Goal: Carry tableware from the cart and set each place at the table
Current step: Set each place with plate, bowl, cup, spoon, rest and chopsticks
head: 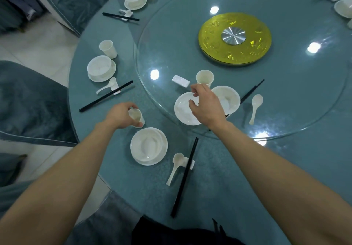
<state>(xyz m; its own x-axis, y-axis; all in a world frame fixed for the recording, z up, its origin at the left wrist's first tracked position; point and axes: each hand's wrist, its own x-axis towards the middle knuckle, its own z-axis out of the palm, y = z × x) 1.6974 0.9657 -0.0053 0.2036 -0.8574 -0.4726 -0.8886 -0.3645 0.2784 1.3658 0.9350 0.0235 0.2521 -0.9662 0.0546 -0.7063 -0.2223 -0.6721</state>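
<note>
Two hands engaged, as I see it: left hand (120, 116) grips a cup (135, 115) just outside the glass turntable (285, 92), at its near rim; right hand (206, 103) pinches a plate (182, 112) lying just inside that rim.

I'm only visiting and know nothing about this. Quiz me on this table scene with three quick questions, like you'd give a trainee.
1. True or false: the left hand grips a cup.
2. The spoon on the turntable lies: A) right of the bowl; B) inside it; C) under a plate.
3. What colour is the disc at the turntable's centre?

Key: 1 true; 2 A; 3 yellow.
</note>
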